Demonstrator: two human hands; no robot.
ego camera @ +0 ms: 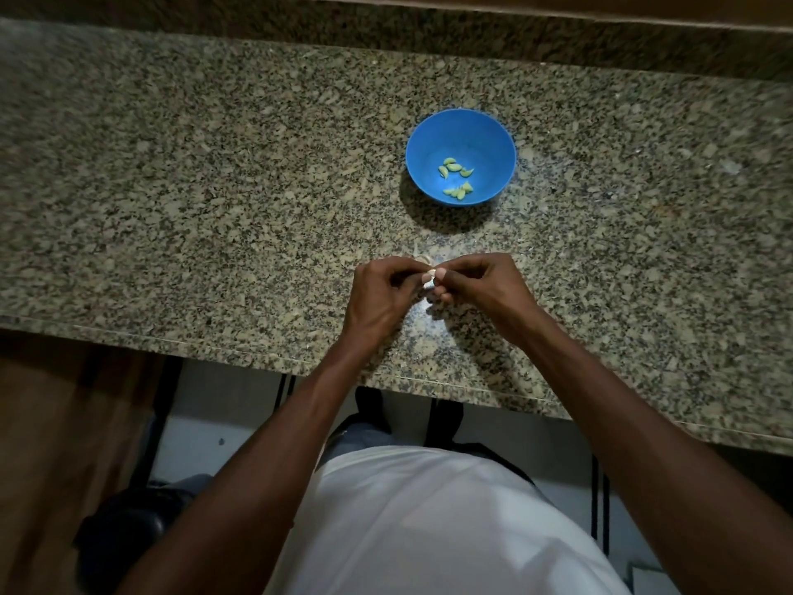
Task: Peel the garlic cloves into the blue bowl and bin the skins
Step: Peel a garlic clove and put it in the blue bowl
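Observation:
A blue bowl point(461, 122) stands on the granite counter point(214, 186), with several peeled garlic cloves point(457, 176) lying in its bottom. Nearer the front edge my left hand point(384, 294) and my right hand point(480, 283) meet above the counter. Both pinch one small pale garlic clove point(430, 277) between their fingertips. The hands hide most of the clove. A few thin pale garlic skins point(422, 259) lie on the counter just beyond my fingers.
The counter's front edge point(257, 356) runs diagonally below my wrists. A darker raised ledge point(429, 32) borders the counter at the back. Below the counter, a dark round object point(128, 534) sits on the floor at lower left.

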